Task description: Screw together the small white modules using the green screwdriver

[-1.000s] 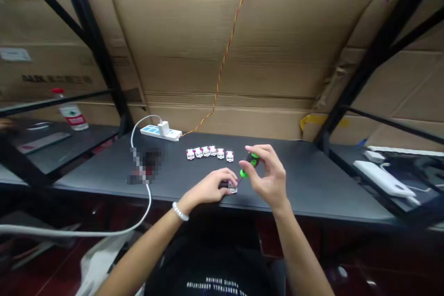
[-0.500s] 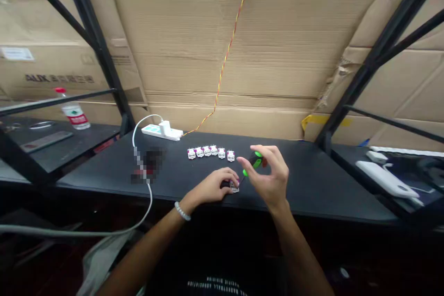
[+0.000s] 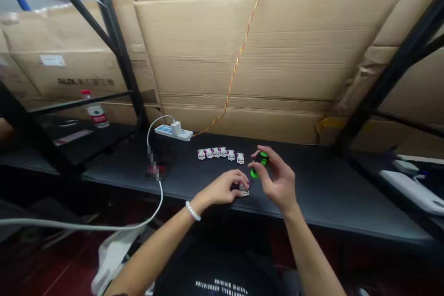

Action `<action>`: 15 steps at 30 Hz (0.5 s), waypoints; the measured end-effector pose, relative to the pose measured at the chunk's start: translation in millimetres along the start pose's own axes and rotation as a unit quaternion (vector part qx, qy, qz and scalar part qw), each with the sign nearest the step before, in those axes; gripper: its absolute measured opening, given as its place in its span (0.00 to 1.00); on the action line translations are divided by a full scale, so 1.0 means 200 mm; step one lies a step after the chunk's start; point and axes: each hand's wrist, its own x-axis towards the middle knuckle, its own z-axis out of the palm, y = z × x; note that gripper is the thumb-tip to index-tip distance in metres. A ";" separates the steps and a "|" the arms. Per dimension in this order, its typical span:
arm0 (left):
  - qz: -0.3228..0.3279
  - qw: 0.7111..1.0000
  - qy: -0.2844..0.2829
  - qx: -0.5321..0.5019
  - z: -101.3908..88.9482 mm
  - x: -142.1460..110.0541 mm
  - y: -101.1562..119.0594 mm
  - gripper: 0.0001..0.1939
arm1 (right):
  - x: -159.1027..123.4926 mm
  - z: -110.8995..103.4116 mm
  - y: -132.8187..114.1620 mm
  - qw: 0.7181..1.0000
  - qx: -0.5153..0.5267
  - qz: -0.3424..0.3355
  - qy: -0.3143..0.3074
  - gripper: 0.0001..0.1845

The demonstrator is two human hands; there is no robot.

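Note:
Near the front edge of the black tabletop (image 3: 301, 185), my left hand (image 3: 225, 188) is closed on a small white-and-purple part (image 3: 244, 189), steadying it on the surface. My fingers cover much of the part. In my right hand (image 3: 279, 180) is a black-and-green screwdriver (image 3: 261, 161), gripped between thumb and fingers. Its thin shaft slants down toward the small part; whether the tip touches it is too fine to see. Behind my hands several similar white-and-purple parts (image 3: 216, 152) lie in a row.
A white power strip (image 3: 173, 132) with a plugged-in charger lies at the back left, its cable running off the front edge. Cardboard (image 3: 277, 55) walls the back. Black metal posts (image 3: 128, 69) flank the surface. A bottle (image 3: 97, 113) stands at the left.
The whole scene has shifted right in view as the camera turned left. My right thumb and fingers have closed in around the screwdriver handle. My left hand keeps holding the part.

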 end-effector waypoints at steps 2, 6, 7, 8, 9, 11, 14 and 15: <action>-0.001 1.000 0.001 0.006 0.00 0.00 0.00 0.12 | 0.01 0.01 0.04 0.999 0.040 0.008 0.025 0.20; -0.005 1.000 -0.006 0.015 0.01 0.00 0.00 0.13 | 0.05 0.01 0.15 0.991 0.095 0.012 0.091 0.20; -0.005 1.000 -0.006 0.017 0.01 0.00 0.00 0.13 | 0.06 0.00 0.17 0.989 0.103 0.017 0.101 0.19; -0.004 1.000 -0.007 0.018 0.00 0.00 0.00 0.13 | 0.06 0.00 0.18 0.988 0.109 0.021 0.109 0.19; -0.003 1.000 -0.008 0.019 0.00 0.00 0.00 0.14 | 0.07 0.00 0.19 0.987 0.114 0.025 0.112 0.18; -0.005 1.000 -0.007 0.020 0.00 0.00 0.00 0.14 | 0.07 0.00 0.20 0.986 0.121 0.024 0.113 0.18; -0.008 1.000 -0.009 0.020 0.00 0.00 0.00 0.14 | 0.07 0.02 0.19 0.985 0.126 0.027 0.110 0.19; -0.008 1.000 -0.011 0.018 0.00 0.00 0.00 0.15 | 0.06 0.02 0.18 0.985 0.126 0.031 0.110 0.19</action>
